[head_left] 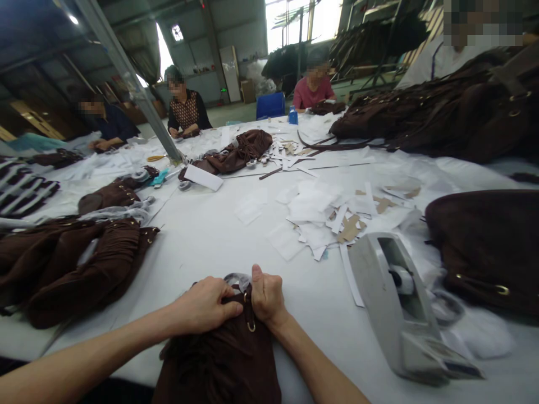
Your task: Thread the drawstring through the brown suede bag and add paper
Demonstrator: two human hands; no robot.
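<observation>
- Brown bag (236,365) is lying front and centre at the near side of the white table (202,230); a gold-coloured ring (251,325) is hanging near its upper right corner.
- Striped cloth (25,188) is lying at the far left; large bags (92,264), also brown, are resting nearer, along the left side.
- Person in a dark top (115,126) is leaning over the table at the far left.
- Metal post (130,78) is slanting across the view, its foot meeting the tabletop.
- Person in a patterned top (191,109) is handling a small brown piece (189,133).
- Left hand (208,303) is grasping the bag's upper edge, its thumb pressing on the front.
- Crumpled bag (240,154) is lying mid-table, a white card (204,177) sitting just before it.
- Clear plastic (238,279) is looping up between the hands.
- Right hand (267,294) is clenching at the bag's upper right edge, thumb pointing up; whether fabric is inside the fist, I cannot tell.
- Person in a pink top (307,92) is sitting across the table, beyond paper scraps (311,207).
- Tape dispenser (370,280) is standing right of the right hand, well apart from it.
- Bag pile (421,118) is covering the far right; a dark bag (488,241) is resting nearer.
</observation>
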